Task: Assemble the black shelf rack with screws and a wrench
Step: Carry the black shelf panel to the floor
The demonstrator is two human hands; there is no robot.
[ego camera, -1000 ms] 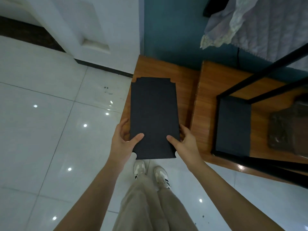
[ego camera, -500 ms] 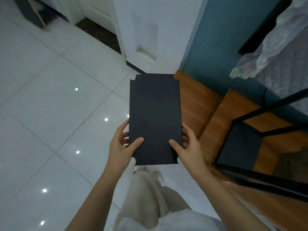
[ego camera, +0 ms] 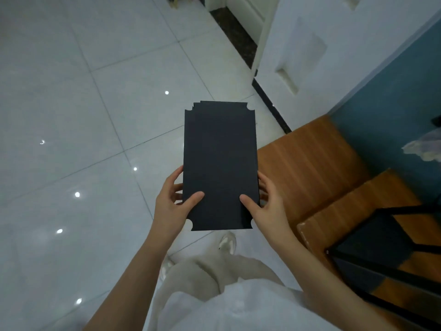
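White tiled floor point(ego camera: 95, 115), wooden steps point(ego camera: 310, 168), black rack point(ego camera: 372, 242) on upper step

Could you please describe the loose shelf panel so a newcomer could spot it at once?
Above the tiled floor, left of the wooden step, the left hand and right hand hold the loose panel, flat and black. Unlike the fitted panel inside the frame at lower right, its notched corners are bare.

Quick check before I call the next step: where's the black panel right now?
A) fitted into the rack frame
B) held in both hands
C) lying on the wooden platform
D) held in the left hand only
B: the left hand and the right hand each grip a long edge of the panel, thumbs on its top face, and hold it up in the air.
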